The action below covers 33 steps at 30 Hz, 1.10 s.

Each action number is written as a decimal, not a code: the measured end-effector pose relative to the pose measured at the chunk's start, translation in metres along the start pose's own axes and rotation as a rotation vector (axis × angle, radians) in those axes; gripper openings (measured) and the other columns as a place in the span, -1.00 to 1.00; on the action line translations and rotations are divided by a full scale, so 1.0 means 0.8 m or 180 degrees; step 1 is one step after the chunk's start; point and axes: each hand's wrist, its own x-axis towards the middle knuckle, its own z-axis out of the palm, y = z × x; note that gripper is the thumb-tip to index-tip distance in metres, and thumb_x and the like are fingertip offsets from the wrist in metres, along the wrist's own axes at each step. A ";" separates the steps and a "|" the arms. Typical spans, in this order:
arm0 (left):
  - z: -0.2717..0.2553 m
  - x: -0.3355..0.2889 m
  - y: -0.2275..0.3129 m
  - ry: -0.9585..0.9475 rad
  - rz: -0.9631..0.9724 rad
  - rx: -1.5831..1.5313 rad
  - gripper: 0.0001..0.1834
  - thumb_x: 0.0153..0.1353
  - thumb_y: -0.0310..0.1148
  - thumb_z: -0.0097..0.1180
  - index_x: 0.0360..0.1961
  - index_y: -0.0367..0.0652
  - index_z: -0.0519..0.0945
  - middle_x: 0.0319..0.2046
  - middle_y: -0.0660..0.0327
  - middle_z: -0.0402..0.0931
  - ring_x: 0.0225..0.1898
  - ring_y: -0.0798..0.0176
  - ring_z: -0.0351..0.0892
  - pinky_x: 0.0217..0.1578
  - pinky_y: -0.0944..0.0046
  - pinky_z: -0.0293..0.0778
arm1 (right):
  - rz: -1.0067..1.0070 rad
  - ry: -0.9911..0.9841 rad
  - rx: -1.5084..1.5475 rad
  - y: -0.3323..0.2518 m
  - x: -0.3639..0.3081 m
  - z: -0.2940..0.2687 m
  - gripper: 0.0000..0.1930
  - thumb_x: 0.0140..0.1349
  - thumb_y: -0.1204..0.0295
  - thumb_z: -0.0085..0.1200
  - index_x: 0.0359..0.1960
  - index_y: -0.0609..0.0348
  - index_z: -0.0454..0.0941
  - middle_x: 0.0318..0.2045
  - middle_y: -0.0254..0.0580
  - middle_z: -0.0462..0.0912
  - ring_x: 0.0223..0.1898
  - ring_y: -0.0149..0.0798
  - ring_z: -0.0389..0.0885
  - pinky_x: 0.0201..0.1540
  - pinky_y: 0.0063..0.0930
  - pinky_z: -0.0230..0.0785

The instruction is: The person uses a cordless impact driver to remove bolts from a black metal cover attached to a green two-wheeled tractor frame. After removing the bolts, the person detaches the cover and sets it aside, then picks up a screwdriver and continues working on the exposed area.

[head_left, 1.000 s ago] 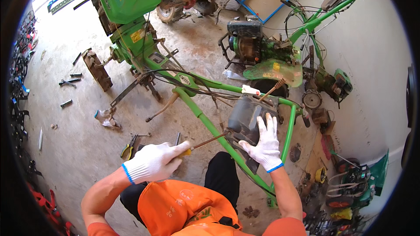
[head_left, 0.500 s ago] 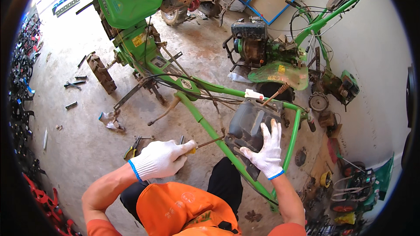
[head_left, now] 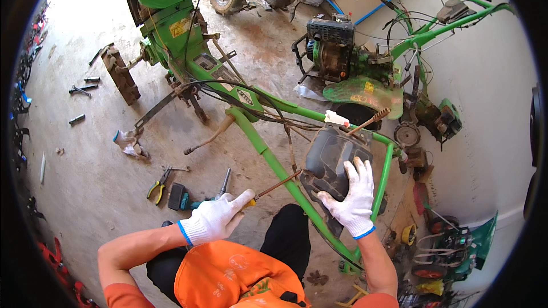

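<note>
My left hand (head_left: 216, 218), in a white knitted glove, is closed round the yellow handle of a screwdriver (head_left: 278, 184). Its long rusty shaft points up and right, with the tip at the left edge of a dark grey plastic cover (head_left: 327, 157). My right hand (head_left: 353, 201), gloved too, lies with fingers spread on the lower right of that cover, gripping nothing. The cover sits between the green tubes of a handlebar frame (head_left: 273, 172) belonging to a two-wheeled tiller. A rusty lever (head_left: 371, 120) with a ribbed grip sticks out past the cover's far edge.
Left of my knees lie yellow-handled pliers (head_left: 159, 185) and a cordless power tool (head_left: 184, 198) on the concrete. Farther off are a crumpled glove (head_left: 131, 142) and a lugged wheel (head_left: 121, 75). A second green tiller (head_left: 365, 74) stands behind; a small machine (head_left: 451, 245) is at right.
The view has shifted slightly, showing more of the power tool beside my left hand. Both hands keep their hold: the screwdriver tip stays at the cover's edge, the right palm on the cover.
</note>
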 end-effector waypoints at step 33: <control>-0.011 -0.023 0.047 -0.0223 -0.0979 -0.3108 -0.37 0.58 -0.12 -0.03 0.55 -0.17 0.30 -0.03 -0.01 0.73 -0.11 0.08 0.78 -0.01 0.16 0.65 | -0.1745 -0.0416 -0.0145 -0.048 0.020 0.022 -0.60 0.01 0.42 0.37 -0.03 0.06 0.75 0.06 -0.27 0.74 0.11 -0.04 0.54 0.23 -0.01 0.33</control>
